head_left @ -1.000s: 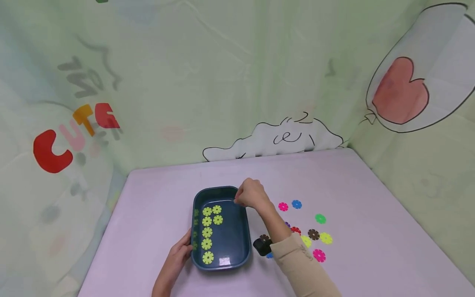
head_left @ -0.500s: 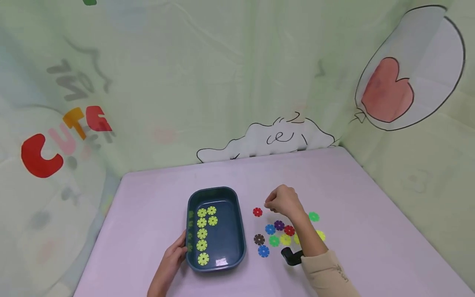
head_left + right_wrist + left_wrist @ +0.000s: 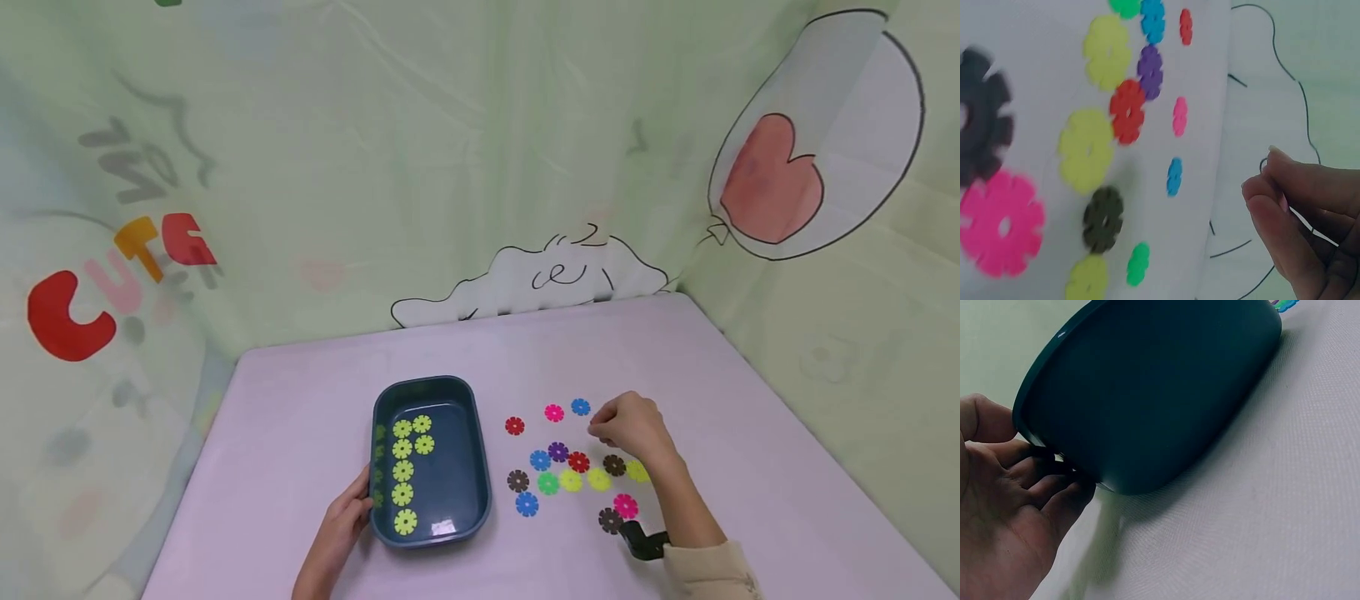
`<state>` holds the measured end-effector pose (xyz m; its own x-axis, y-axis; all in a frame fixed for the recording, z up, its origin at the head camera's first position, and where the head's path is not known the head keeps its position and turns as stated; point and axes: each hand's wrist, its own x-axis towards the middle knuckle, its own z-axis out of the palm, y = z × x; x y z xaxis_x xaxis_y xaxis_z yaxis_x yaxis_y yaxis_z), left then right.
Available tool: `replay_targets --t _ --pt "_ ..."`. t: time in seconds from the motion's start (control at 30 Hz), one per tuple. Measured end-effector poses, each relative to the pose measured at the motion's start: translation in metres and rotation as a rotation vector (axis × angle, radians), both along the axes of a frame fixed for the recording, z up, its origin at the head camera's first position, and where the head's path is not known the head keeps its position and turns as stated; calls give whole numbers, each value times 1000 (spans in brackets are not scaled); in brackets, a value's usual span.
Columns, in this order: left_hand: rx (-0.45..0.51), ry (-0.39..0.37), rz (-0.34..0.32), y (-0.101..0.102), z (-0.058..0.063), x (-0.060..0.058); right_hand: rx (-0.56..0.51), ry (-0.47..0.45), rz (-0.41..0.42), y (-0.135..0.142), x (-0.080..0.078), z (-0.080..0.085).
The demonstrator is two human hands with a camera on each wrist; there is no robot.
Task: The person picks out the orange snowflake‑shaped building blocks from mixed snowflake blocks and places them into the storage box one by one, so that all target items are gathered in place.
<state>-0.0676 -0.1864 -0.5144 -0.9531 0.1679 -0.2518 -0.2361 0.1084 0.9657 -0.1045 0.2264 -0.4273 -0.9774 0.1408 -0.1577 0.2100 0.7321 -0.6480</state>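
Note:
My left hand (image 3: 343,521) grips the left side of a dark blue plastic tray (image 3: 480,450). In the left wrist view, the thumb lies at the tray's rim (image 3: 1060,334) and the fingers are curled against its outer wall. Inside the tray lie several yellow notched snowflake discs (image 3: 402,471), a longer column at left and two beside its upper end. My right hand (image 3: 633,429) is over the table, fingers curled, fingertips together, with nothing seen between them. Closest to it are a blue disc (image 3: 581,407) and, in the right wrist view, a green disc (image 3: 1138,264), hidden in the head view.
Loose snowflake discs in several colours lie right of the tray, among them a red disc (image 3: 514,426), a purple disc (image 3: 558,452) and a brown disc (image 3: 613,465). A black wrist device (image 3: 645,542) sits at the right cuff. A printed curtain (image 3: 337,167) backs the lilac table (image 3: 307,417).
My right hand has moved from over the tray's upper right edge out to the right, uncovering discs beneath it. The left hand stays at the tray. The view has swung slightly right.

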Motion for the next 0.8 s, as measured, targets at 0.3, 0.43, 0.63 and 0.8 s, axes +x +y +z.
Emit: replay_targets --t 0.3,0.43,0.63,0.8 --pt "-9 -3 1 -2 -2 0 27 -22 -38 34 17 -9" --pt "-8 -7 1 -3 -2 1 23 -39 -56 39 18 -11" --pt "-8 -9 -7 -2 -2 0 50 -40 -70 43 22 -16" --pt "-10 -5 -7 -1 -2 0 73 -34 -60 47 27 -19"
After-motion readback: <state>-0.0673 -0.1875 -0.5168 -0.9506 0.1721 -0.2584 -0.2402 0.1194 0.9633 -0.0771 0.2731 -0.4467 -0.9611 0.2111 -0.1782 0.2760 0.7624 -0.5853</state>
